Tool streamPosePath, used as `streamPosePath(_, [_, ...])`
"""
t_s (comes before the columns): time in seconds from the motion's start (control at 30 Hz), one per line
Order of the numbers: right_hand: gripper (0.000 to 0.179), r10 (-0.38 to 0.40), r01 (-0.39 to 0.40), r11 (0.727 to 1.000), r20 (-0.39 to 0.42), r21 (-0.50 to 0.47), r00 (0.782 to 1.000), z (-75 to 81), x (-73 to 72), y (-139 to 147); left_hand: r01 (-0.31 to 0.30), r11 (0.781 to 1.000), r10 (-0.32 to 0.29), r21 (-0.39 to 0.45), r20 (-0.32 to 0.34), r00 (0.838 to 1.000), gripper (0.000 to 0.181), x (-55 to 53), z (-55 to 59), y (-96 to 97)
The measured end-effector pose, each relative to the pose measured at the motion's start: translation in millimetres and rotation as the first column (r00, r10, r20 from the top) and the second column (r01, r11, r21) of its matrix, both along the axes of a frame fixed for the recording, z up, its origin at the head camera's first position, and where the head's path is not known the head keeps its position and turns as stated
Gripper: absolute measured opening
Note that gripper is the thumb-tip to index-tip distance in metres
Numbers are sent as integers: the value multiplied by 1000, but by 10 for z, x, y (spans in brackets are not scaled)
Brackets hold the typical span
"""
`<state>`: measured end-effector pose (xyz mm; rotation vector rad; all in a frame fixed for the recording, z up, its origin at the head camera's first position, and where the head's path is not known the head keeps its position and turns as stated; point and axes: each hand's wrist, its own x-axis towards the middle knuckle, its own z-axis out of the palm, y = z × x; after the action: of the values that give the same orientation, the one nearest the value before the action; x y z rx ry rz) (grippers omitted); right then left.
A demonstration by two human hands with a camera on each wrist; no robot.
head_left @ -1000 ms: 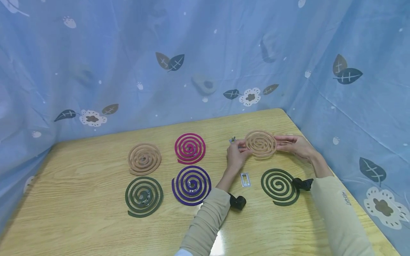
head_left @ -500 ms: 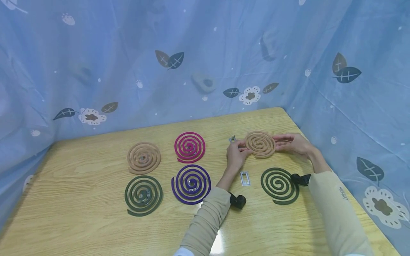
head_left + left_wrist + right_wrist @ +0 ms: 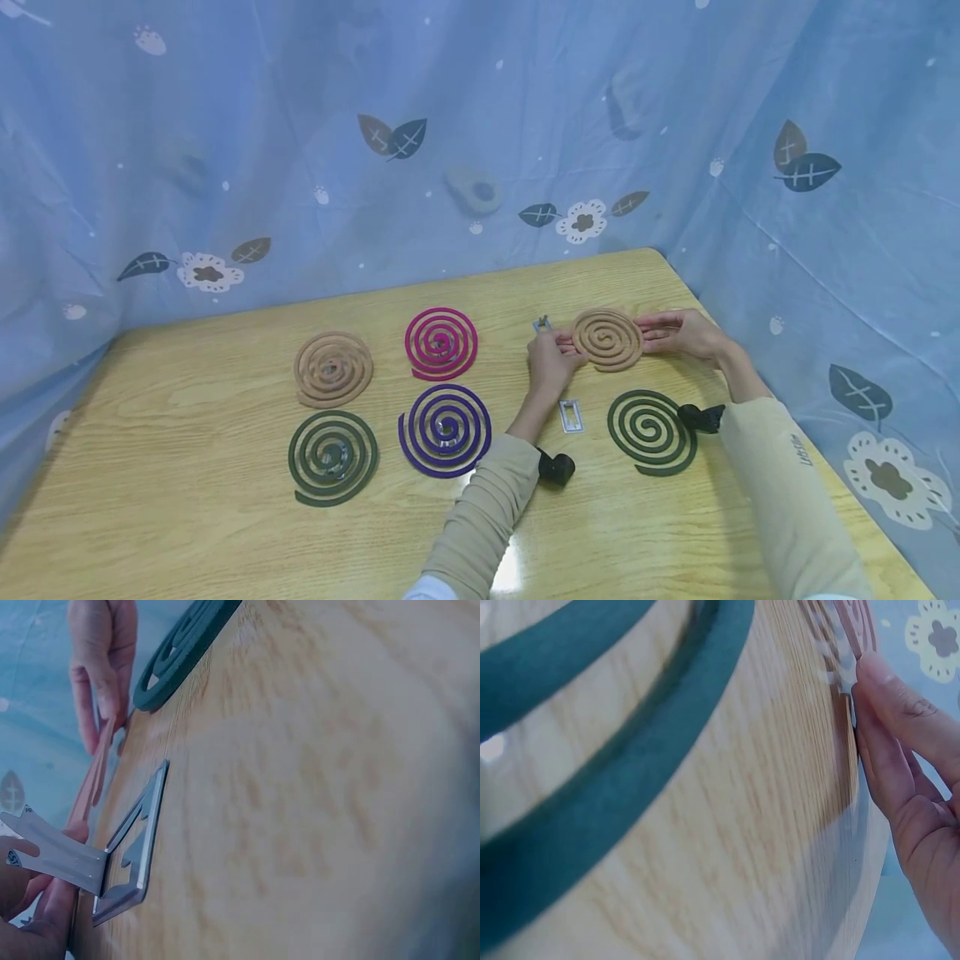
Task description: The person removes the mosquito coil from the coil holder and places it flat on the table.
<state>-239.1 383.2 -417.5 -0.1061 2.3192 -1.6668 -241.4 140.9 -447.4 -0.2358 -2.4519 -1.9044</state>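
Note:
A tan mosquito coil point(image 3: 607, 339) is held between both hands above the far right of the table. My left hand point(image 3: 551, 360) pinches its left edge, thumb in front. On the opposite edge, my right hand point(image 3: 686, 335) pinches it between thumb and fingers. In the right wrist view, the thumb point(image 3: 911, 712) lies on the coil's rim. A metal coil stand point(image 3: 572, 415) lies on the table below the left hand, its prong raised in the left wrist view. Behind that hand sits another metal stand point(image 3: 542, 323), partly hidden. A dark green coil point(image 3: 651, 429) lies nearer me.
Leftward on the wooden table point(image 3: 187, 467) are a magenta coil point(image 3: 441, 343), a purple coil point(image 3: 447, 429), another tan coil point(image 3: 332, 369) and another green coil point(image 3: 332, 457), with metal showing through their centres. A blue patterned curtain point(image 3: 300, 167) borders the back and right.
The tan coil has levelled slightly between the hands, and both hands keep their grip. The whole head view has shifted a little; the coils on the table lie as before.

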Motion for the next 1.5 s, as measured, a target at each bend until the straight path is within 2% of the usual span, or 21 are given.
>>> streamPosePath(0.3, [54,-5,5,1000,-27,20,1000,4,-22,-27,-19,999,18,-34,-34,999,28,-20,-23,13])
streamPosePath(0.53, [52,1,6,993,-55,120,998,15,-48,-44,-37,999,37,6,-28,999,29,-19,-32,23])
streamPosePath(0.77, [51,-10,11,998,-26,62,1000,7,-64,-45,-53,998,52,-39,-40,998,29,-22,-22,43])
streamPosePath(1.07, [51,-23,26,995,-35,95,999,-2,-74,-52,-73,995,70,-68,-39,997,32,-24,-25,55])
streamPosePath(1.33, [53,-35,40,991,-43,124,998,2,-91,-61,-50,999,50,-11,-42,998,32,2,-22,55])
streamPosePath(1.5, [53,-43,49,987,-46,154,998,18,-92,-72,-60,998,59,-14,-61,996,31,-7,-35,76])
